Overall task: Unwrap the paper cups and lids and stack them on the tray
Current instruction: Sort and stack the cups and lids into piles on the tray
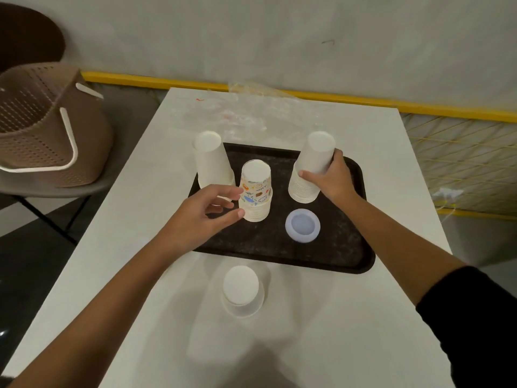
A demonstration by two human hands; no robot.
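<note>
Stacks are mostly home: three upside-down cup stacks stand on the dark tray (361, 247), and your right hand (328, 177) is wrapped around the right white stack (310, 169). Your left hand (207, 211) sits half open, fingertips just touching the patterned stack (256, 191), not gripping it. The plain stack (213, 161) stands at the tray's far-left corner, lids (302, 225) piled near the middle. Looks nearly done to me; one short stack (242, 291) waits on the table (363, 331), off the tray, with loose wrap (240, 113) behind.

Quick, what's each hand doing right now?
Left hand: open, fingers beside the printed cup stack, not gripping.
Right hand: closed around the white cup stack.
</note>
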